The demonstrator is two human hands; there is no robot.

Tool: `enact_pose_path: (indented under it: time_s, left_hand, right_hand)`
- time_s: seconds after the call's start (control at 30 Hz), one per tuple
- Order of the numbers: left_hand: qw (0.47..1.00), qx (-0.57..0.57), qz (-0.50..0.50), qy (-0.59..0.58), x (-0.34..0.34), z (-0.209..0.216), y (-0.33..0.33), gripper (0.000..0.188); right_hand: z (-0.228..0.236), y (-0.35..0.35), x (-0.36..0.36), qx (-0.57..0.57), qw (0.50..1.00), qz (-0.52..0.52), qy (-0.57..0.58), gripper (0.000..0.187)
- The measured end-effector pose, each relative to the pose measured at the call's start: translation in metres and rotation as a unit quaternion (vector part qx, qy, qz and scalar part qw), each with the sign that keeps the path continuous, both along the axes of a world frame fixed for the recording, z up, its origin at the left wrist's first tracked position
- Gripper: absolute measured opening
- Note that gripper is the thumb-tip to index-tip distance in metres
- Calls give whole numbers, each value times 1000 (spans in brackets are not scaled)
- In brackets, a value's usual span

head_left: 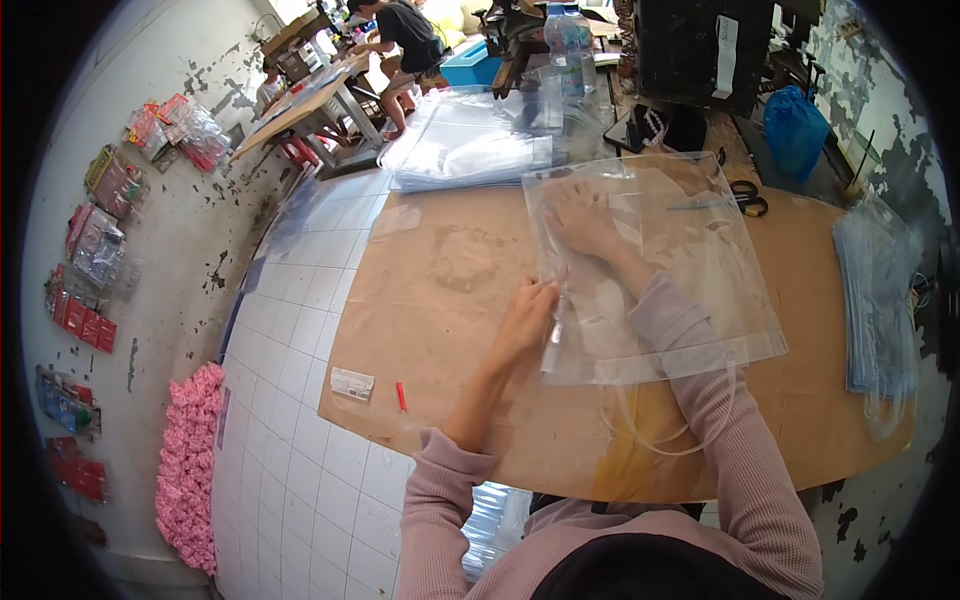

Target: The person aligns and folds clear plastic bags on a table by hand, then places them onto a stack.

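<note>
A clear plastic bag [690, 290] lies on the brown work surface [430, 330], with a thin clear loop handle [660, 450] hanging from its edge nearest me. My left hand [528, 318] is closed on the bag's left edge, fingers pinched together. My right hand [583, 218] lies flat with fingers spread near the bag's far left corner. Plastic covers that hand and part of its forearm; whether they are inside the bag or under it, I cannot tell. Black-handled scissors [749, 198] lie at the far right, their blades reaching behind the clear plastic.
A stack of clear plastic sheets or bags [470, 150] sits beyond the surface. More clear bags [875, 300] lie at the right edge. A red pen-like piece [401, 396] and white label [352, 384] are at the near left. Beyond stand water bottles [570, 50]; a person [400, 45] works farther off.
</note>
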State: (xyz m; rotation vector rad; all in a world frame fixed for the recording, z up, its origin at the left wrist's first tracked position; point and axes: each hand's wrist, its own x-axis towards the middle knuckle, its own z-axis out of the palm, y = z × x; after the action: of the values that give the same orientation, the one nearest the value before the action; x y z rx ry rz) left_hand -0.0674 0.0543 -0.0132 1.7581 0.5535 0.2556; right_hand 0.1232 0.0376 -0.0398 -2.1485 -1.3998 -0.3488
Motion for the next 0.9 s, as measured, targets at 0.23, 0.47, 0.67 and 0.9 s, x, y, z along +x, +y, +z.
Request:
enact_pose_path:
  time_s: [0.23, 0.47, 0.67, 0.9]
  left_hand:
    - [982, -47, -91, 160, -4, 14, 40, 47]
    - [979, -170, 11, -110, 62, 3, 70, 58]
    - [953, -235, -7, -191, 67, 16, 51, 61]
    - [961, -222, 10, -165, 67, 26, 31, 56]
  right_hand:
    - [7, 3, -3, 77, 994, 29, 67, 41]
    - [0, 8, 10, 132, 945, 247, 168, 37]
    - [-5, 12, 4, 122, 942, 175, 259, 34]
    - [-5, 10, 17, 183, 875, 227, 386, 41]
